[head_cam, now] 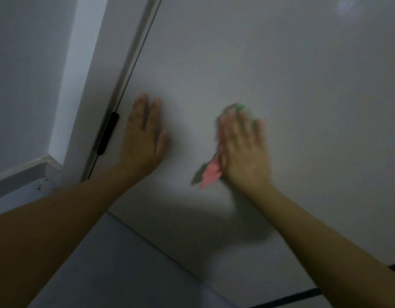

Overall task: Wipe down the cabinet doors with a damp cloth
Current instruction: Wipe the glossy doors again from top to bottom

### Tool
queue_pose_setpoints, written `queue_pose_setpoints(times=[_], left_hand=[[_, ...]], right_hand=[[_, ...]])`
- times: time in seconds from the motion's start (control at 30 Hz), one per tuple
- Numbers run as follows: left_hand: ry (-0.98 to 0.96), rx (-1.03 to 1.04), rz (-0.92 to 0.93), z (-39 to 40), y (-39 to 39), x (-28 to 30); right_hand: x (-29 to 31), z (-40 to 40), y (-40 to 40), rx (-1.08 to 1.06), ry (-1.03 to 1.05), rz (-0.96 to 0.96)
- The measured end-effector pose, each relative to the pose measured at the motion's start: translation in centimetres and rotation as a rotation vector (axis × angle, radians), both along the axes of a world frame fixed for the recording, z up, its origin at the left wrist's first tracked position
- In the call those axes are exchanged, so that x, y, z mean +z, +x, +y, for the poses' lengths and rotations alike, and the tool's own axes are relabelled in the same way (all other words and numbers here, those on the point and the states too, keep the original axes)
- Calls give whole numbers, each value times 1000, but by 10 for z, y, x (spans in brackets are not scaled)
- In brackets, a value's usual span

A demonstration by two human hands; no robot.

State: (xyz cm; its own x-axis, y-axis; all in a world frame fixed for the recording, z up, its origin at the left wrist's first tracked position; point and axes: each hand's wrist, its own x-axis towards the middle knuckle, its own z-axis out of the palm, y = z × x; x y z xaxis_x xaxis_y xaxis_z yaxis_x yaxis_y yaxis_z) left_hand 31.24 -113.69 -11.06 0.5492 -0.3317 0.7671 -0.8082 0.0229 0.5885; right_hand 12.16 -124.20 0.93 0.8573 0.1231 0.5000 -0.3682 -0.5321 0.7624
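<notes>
I was mid-wipe on the cabinet door (pixel 270 63). My right hand (pixel 243 147), fingers flat, pressed the cloth (pixel 211 174) against it at centre frame; my left hand (pixel 145 134) lay open, bracing left of it. The next pass likely needed steady pressure across untouched panel.

My right hand (pixel 242 143) is smeared with motion blur, fingers running together. It covers most of the cloth (pixel 211 174); I see only a pink corner below the palm and green beyond the fingertips. The cabinet door (pixel 281 74) runs off the top and right edges. A dark strip (pixel 107 133) at its left edge may be a hinge.
</notes>
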Motion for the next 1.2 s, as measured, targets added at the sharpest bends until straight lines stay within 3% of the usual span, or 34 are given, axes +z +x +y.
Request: queue_pose_setpoints(times=[0.1, 0.17, 0.23, 0.3, 0.5, 0.6, 0.67, 0.8, 0.87, 1.03, 1.13, 1.2], left_hand=[[20, -31, -34, -6, -14, -5], [15, -45, -58, -8, -24, -5], [-13, -39, -48, -10, -34, 5], [-44, -36, -31, -12, -45, 23], [-188, -30, -49, -25, -51, 86], [-246, -5, -60, -32, -50, 104], [-259, 21, -49, -39, -54, 113], [-269, 81, 11, -47, -65, 117], [-299, 67, 66, -51, -69, 122], [-333, 113, 128, -48, -74, 138], [-359, 145, 87, -37, -56, 141], [-391, 159, 47, -34, -40, 143]], right_hand=[[-83, 4, -11, -92, -26, 406], [-115, 6, -23, -168, -39, 507], [-109, 7, -36, -168, -18, 502], [-75, 2, -57, -118, -26, 402], [90, -14, -80, -135, -113, -219], [106, -4, -37, -147, 5, -442], [83, 1, -13, -103, 86, -422], [37, 8, -14, 73, 26, 79], [53, -1, -37, 27, -1, 128], [170, -20, -91, -175, -108, -246], [225, -9, -33, -167, 22, -619], [232, 6, 27, -150, 60, -669]])
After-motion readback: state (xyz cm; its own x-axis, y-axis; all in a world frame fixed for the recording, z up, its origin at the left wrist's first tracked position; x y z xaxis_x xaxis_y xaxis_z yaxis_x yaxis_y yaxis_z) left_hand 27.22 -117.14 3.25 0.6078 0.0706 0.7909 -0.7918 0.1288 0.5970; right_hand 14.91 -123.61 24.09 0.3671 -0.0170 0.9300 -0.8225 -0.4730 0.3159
